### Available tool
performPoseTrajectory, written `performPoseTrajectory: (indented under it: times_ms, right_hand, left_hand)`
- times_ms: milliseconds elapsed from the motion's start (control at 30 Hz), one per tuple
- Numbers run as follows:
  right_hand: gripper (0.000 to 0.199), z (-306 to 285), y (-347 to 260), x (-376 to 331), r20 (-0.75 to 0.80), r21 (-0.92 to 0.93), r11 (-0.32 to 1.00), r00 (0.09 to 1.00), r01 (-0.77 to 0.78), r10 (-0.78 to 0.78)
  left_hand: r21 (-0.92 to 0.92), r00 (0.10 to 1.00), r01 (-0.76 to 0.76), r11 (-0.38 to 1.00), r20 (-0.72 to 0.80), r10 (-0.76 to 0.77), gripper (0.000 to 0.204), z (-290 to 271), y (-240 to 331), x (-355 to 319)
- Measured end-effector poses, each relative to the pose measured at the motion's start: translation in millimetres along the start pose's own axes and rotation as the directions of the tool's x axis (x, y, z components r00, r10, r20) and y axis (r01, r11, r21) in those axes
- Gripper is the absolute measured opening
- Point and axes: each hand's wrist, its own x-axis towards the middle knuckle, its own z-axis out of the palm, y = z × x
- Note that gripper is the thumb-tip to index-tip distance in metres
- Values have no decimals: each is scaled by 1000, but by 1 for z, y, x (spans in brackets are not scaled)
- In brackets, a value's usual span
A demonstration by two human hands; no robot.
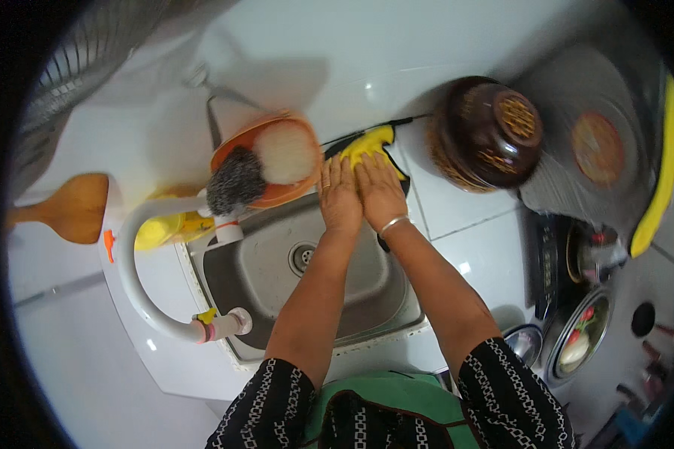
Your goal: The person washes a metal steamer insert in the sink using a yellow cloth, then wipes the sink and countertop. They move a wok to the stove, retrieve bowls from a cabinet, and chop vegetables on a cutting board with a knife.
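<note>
A yellow cloth with dark edging (368,145) lies on the white tiled ledge behind the sink. My left hand (340,196) rests flat with its fingertips at the cloth's near side. Beside it, my right hand (380,191) presses flat on the cloth, fingers stretched out and a bangle at the wrist. Both forearms reach over the metal sink (277,280), and its drain shows left of my left arm. Just left of my hands, an orange basket (271,196) holds a grey scouring pad (237,179) and a whitish round scrubber (284,152).
A white curved tap (136,277) arches over the sink's left side, near a yellow container (159,230). A wooden spatula (79,209) hangs at far left. To the right stand a dark brown jar (494,138), a metal bowl (526,344) and a plate holding vegetables (560,365).
</note>
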Motion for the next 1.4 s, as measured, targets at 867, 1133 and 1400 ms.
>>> performPoseTrajectory:
  times_ms: [867, 1133, 1400]
  right_hand:
    - [42, -160, -156, -178, 245, 170, 984, 969, -49, 6]
    - [24, -111, -214, -280, 549, 107, 980, 832, -169, 83]
    - [21, -140, -245, -272, 609, 74, 988, 791, -135, 63]
  left_hand:
    - [-753, 840, 541, 374, 502, -205, 27, -285, -105, -238]
    - [-174, 873, -85, 981, 461, 158, 52, -281, -139, -318]
    - [-144, 711, -312, 939, 620, 332, 33, -241, -128, -303]
